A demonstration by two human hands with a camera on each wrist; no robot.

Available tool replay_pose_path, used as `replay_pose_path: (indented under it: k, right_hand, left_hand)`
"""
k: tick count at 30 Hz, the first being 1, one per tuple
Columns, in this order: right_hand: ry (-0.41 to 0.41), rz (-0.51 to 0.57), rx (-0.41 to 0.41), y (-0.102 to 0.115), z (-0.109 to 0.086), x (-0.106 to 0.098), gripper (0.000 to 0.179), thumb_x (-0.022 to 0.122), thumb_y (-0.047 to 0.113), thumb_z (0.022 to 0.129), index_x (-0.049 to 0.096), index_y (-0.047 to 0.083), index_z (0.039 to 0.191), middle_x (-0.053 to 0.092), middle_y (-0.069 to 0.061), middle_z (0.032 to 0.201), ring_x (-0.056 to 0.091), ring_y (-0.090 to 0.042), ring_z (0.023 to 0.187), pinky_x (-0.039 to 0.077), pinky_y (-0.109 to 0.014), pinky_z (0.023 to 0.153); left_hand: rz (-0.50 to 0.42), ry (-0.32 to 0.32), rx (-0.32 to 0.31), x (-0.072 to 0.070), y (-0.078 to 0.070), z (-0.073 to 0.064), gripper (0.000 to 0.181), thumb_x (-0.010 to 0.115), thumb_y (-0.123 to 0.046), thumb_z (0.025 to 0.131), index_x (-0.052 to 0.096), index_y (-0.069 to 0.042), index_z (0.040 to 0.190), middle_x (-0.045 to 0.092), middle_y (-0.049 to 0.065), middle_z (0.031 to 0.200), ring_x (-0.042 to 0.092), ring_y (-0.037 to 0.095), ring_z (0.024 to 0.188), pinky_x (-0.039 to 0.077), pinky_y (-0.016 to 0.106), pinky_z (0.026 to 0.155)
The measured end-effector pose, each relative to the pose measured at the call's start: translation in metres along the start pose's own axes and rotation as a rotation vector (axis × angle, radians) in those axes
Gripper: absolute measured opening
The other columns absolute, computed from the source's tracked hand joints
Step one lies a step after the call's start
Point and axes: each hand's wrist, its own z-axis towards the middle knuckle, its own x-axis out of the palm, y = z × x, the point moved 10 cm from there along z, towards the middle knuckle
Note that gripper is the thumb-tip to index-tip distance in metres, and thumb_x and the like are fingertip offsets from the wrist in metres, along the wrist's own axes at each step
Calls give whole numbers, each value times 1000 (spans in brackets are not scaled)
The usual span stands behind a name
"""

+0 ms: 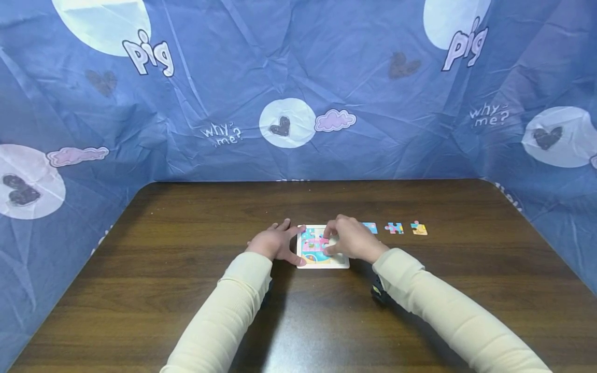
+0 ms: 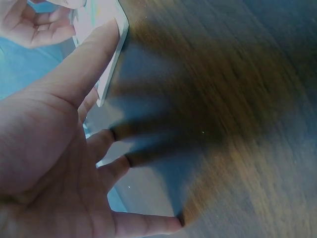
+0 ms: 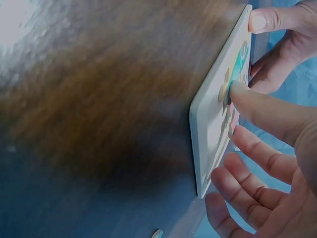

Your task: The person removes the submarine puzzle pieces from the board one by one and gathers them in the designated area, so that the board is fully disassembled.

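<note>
On the desk (image 1: 140, 290), the left hand (image 1: 275, 243) spreads thumb and finger on the rim of the white puzzle tray (image 1: 337, 266); the right hand (image 1: 353, 239) pinches a pink puzzle piece (image 1: 323, 242) over it. The piece looks thin, light and stiff, best held by opposite edges; its knobs might bend if forced.

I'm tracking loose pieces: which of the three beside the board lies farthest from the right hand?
The largely yellow piece at the far right; the middle piece and blue piece lie nearer the right hand.
</note>
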Motion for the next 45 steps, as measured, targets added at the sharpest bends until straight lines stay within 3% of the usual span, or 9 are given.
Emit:
replay_pose_path:
  k: [20,28,37,45]
  right_hand:
    - [-105,-37,-75,8,-7,-5,33,91,24,78,67,14,97,59,-1,97,59,-19,89,54,-39,80]
    - [-146,-109,-161,14,-9,-6,34,91,27,77,69,12,99,61,-2,97,62,-20,88,54,-39,78]
    - [-128,-63,-108,7,-7,-8,31,92,25,76,72,12,96,62,-3,99,58,-19,84,52,-38,78]
    - [-140,-59,-110,5,-11,-15,31,91,26,77,75,13,100,63,-3,104,60,-19,84,53,-39,75]
  left_hand:
    - [5,5,-2,0,-1,-3,89,77,-47,89,28,-32,162,12,4,171,14,29,156,31,78,104]
    - [30,0,15,-2,-3,-4,88,77,-47,90,29,-31,162,14,6,170,16,31,155,34,76,102]
    - [-3,-24,11,-3,-2,-2,89,80,-44,87,32,-29,160,16,7,170,18,31,154,33,78,101]
    - [-9,-13,-6,-1,-1,1,90,80,-45,87,30,-30,161,14,5,170,17,31,155,31,78,103]
